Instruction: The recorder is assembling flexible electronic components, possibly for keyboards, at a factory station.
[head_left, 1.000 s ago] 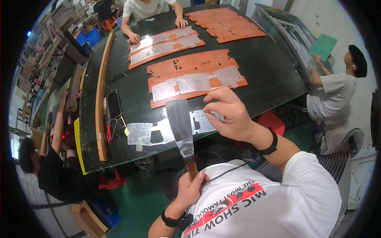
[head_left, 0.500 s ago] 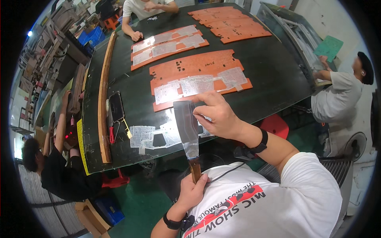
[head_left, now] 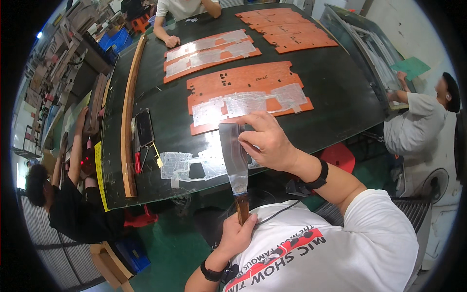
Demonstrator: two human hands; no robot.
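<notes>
Left fingers [head_left: 248, 224] clasp the scraper [head_left: 237, 181] by its handle [head_left: 242, 209]; right fingers [head_left: 253, 138] curl at its blade [head_left: 231, 148], any pinch unclear.

Table [head_left: 335, 97] by the clock, hours from the scraper [head_left: 233, 160]
The left hand [head_left: 237, 236] is at six, the right hand [head_left: 267, 141] at two; a cut sheet [head_left: 175, 160] lies at nine, near the table's near edge. At ten, a phone [head_left: 144, 127] sits just right of a bar [head_left: 129, 117]. At twelve, a board [head_left: 243, 85] bears another sheet [head_left: 243, 104]; beyond, between eleven and twelve, lie sheet-topped boards [head_left: 214, 66].
</notes>
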